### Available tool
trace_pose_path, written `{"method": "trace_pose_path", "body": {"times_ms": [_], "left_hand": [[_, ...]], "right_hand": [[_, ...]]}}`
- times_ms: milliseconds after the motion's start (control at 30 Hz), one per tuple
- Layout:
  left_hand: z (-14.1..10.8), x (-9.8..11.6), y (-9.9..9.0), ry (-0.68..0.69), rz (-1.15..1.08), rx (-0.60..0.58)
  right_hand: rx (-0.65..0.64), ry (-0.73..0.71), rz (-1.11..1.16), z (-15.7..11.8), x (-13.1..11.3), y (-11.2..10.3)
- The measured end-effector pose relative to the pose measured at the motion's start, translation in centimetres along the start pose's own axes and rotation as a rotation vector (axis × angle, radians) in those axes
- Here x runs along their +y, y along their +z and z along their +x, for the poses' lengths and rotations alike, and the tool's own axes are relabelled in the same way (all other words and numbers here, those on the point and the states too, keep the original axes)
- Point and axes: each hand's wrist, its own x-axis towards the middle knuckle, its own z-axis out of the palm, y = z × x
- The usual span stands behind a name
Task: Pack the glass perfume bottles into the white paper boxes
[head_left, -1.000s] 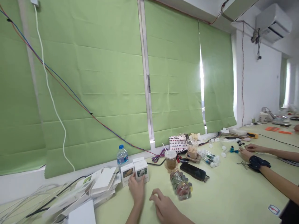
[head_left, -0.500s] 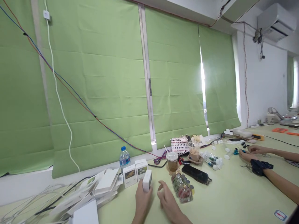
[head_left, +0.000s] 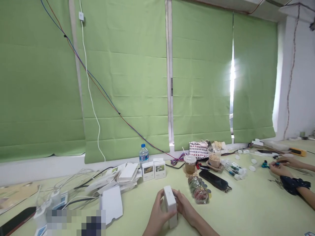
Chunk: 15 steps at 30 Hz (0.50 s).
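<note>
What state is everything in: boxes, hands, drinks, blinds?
White box: upright, top closed
Left hand: gripping it
Right hand: beside it, grip unclear
Picture boxes: standing
Water bottle: upright, capped
Straw cup: lid on, drink inside
Other cup: upright, drink inside
Carton pile: jumbled
Blinds: lowered

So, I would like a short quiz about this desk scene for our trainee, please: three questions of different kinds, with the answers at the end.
1. Multiple choice: what do the left hand and the right hand hold?
A) a black case
B) a white box
C) a patterned bag

2. True or false: the water bottle stands upright.

3. Fill in the blank: the bottle's cap is ____ in colour.

Key: 1. B; 2. true; 3. blue
</note>
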Motion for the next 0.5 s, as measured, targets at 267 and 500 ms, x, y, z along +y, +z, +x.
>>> {"method": "trace_pose_path", "body": {"times_ms": [267,500], "left_hand": [[0.2,1.2,-1.0,0.112,0.612,0.152],[0.3,-1.0,-1.6,0.268,0.972,-0.01]], "right_hand": [[-0.043,-0.155,-0.254,0.0,1.0,0.3],[-0.006,-0.118,-0.412,0.4,3.8,-0.1]]}}
